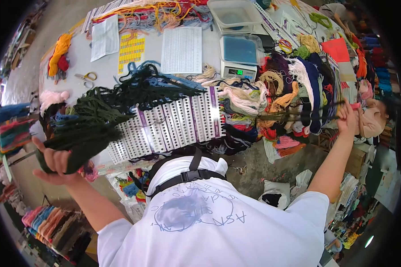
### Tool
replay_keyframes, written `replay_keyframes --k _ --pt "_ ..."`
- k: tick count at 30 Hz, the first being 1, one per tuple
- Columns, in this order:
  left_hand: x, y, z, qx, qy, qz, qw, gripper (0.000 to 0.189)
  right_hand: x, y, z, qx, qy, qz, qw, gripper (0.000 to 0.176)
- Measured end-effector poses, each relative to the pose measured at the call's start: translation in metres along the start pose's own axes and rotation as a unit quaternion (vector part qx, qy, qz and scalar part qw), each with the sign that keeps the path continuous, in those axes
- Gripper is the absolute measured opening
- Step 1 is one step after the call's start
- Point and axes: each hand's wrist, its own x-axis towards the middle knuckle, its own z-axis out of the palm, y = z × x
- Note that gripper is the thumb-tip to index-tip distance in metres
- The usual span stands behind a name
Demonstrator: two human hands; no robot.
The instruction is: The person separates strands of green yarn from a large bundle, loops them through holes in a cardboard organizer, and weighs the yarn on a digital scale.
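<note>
At the left, my left hand (55,164) is wrapped round a thick bundle of dark green yarn (87,133), which spreads over the table's left part. My right hand (346,118), stretched far to the right, pinches dark strands (298,115) that run blurred across the coloured skeins toward the middle. Between the hands, a row of white punched cards (165,127) with purple stripes lies along the table's near edge. Part of the green yarn covers the cards' upper left end.
Scissors (87,78), a yellow label sheet (131,53) and a printed sheet (181,50) lie on the table (75,53). Behind stands a digital scale (239,72) bearing a plastic tub (241,49). Mixed skeins (283,95) fill the right side. Another person (373,118) is at far right.
</note>
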Motion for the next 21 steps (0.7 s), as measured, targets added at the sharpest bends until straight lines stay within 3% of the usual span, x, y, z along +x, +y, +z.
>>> replay_keyframes --k 2,3,4,6,7,11,12,14,16,17,18,19,20,21 --pt "-0.005 -0.022 0.001 0.009 -0.032 -0.027 0.999 0.065 -0.023 -0.013 0.061 -0.035 -0.033 -0.031 0.998 0.023" --pt "0.006 -0.038 0.021 -0.011 -0.065 -0.069 0.995 0.043 -0.025 -0.024 0.079 -0.033 -0.049 -0.047 0.997 0.024" --pt "0.009 -0.046 0.029 -0.015 -0.066 -0.071 0.995 0.043 -0.021 -0.036 0.094 -0.024 -0.071 -0.071 0.995 0.023" --pt "0.009 -0.054 0.040 0.096 -0.021 -0.059 0.993 0.021 -0.024 -0.062 0.129 -0.005 -0.107 -0.115 0.987 0.021" --pt "0.008 -0.055 0.043 0.164 0.001 -0.057 0.985 0.024 -0.026 -0.079 0.145 0.003 -0.121 -0.137 0.983 0.020" --pt "0.012 -0.068 0.048 0.178 0.063 -0.052 0.981 0.028 0.002 -0.140 0.178 0.097 -0.302 -0.130 0.939 0.017" --pt "0.011 -0.071 0.042 0.176 0.064 -0.061 0.980 0.028 0.011 -0.143 0.184 0.092 -0.465 -0.137 0.870 0.021" --pt "0.005 -0.084 0.028 0.158 0.118 -0.084 0.977 0.029 0.005 -0.143 0.215 0.089 -0.352 -0.179 0.914 0.022" --pt "-0.005 -0.101 0.014 0.151 0.176 -0.103 0.967 0.029 0.053 -0.135 0.224 0.094 -0.298 -0.160 0.936 0.020" --pt "-0.009 -0.111 0.010 0.133 0.201 -0.103 0.965 0.029 -0.037 -0.083 0.295 0.037 -0.105 -0.269 0.957 0.017" --pt "-0.014 -0.120 0.006 0.115 0.228 -0.103 0.961 0.029 -0.014 -0.066 0.299 0.069 -0.100 -0.204 0.971 0.017" --pt "-0.019 -0.127 0.001 0.097 0.241 -0.106 0.960 0.029 0.074 -0.046 0.268 0.014 -0.258 -0.225 0.940 0.018" --pt "-0.020 -0.135 0.002 0.094 0.256 -0.108 0.956 0.029 0.109 -0.009 0.267 -0.071 -0.301 -0.270 0.912 0.017" --pt "-0.022 -0.142 0.004 0.091 0.271 -0.111 0.952 0.029 0.080 0.034 0.286 -0.187 -0.179 -0.326 0.909 0.018"
